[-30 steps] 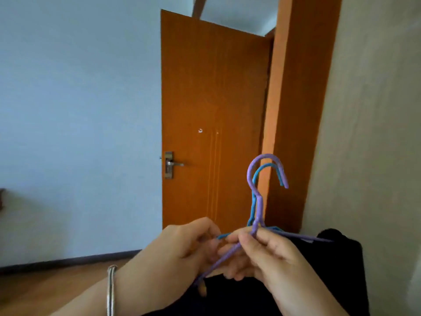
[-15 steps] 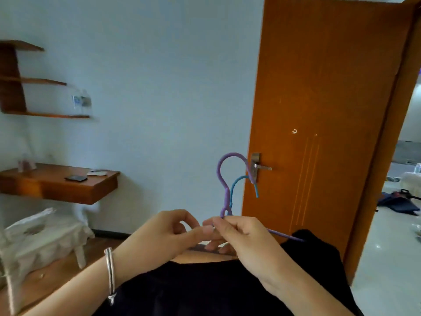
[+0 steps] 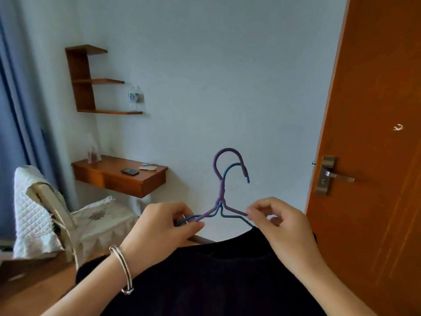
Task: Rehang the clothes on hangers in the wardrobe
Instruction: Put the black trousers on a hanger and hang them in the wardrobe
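Two thin hangers are held upright together in front of me, a purple hanger (image 3: 221,190) in front and a blue hanger (image 3: 230,168) just behind it, hooks pointing right. My left hand (image 3: 159,226) pinches their left arms. My right hand (image 3: 282,224) pinches the right arm of the purple one. A black garment (image 3: 216,277) drapes below my hands, over my forearms; the hangers' lower parts are hidden behind it and my fingers. No wardrobe is in view.
An orange wooden door (image 3: 376,156) with a metal handle (image 3: 330,175) stands at the right. A wall-mounted wooden desk (image 3: 120,176) and shelves (image 3: 91,80) are at the left, with a cloth-covered chair (image 3: 57,215) below. Blue curtains (image 3: 13,110) hang at far left.
The view has swung left, so the door now sits at the right edge. My hands have moved apart along the hanger arms, and the hangers face me more squarely.
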A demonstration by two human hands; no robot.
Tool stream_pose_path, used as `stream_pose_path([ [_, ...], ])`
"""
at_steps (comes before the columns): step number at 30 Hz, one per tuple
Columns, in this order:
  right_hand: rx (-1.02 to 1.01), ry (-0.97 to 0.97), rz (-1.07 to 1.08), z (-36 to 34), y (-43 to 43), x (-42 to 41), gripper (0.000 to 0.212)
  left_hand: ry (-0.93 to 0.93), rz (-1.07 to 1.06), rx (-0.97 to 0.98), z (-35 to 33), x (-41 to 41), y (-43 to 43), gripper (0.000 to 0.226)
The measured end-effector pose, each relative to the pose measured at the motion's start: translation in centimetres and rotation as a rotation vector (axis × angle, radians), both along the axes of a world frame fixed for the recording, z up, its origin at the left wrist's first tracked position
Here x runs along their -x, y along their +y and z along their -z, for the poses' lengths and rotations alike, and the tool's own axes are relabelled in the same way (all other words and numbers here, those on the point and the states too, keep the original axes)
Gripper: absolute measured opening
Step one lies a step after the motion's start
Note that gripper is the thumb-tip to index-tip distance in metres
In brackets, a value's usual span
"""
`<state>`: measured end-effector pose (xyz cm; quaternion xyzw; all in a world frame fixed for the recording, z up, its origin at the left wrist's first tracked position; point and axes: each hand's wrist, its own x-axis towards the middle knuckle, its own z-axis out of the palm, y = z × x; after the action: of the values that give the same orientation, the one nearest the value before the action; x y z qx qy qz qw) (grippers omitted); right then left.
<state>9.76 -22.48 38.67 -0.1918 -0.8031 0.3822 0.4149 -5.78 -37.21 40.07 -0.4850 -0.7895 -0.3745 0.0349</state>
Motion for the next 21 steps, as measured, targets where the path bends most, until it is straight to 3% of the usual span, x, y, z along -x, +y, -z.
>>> stream_pose_path([
  [2, -0.075, -0.082, -0.023, 0.5, 4.4, 1.7, 0.014, 0.017, -0.046, -0.005, 0.3, 1.2, 2.5, 0.013],
  [5, -0.14, -0.364, -0.165, 1.2, 10.7, 5.5, 0.038, 0.078, -0.127, 0.001, 0.4, 2.8, 7.4, 0.016],
  [8, -0.267, -0.479, -0.208, 0.5, 16.2, 9.5, 0.014, 0.108, -0.171, -0.007, -0.1, 4.3, 12.6, 0.018],
  [11, -0.388, -0.502, -0.209, -0.7, 21.3, 13.1, 0.039, 0.136, -0.229, 0.003, -1.1, 5.9, 16.5, 0.017],
  [15, -0.347, -0.362, -0.331, -2.6, 24.8, 17.7, 0.046, 0.189, -0.306, 0.018, -2.3, 8.7, 18.6, 0.011],
  [21, -0.34, -0.324, -0.652, -5.9, 24.9, 26.3, 0.011, 0.249, -0.52, -0.052, -1.7, 15.0, 17.7, 0.019],
])
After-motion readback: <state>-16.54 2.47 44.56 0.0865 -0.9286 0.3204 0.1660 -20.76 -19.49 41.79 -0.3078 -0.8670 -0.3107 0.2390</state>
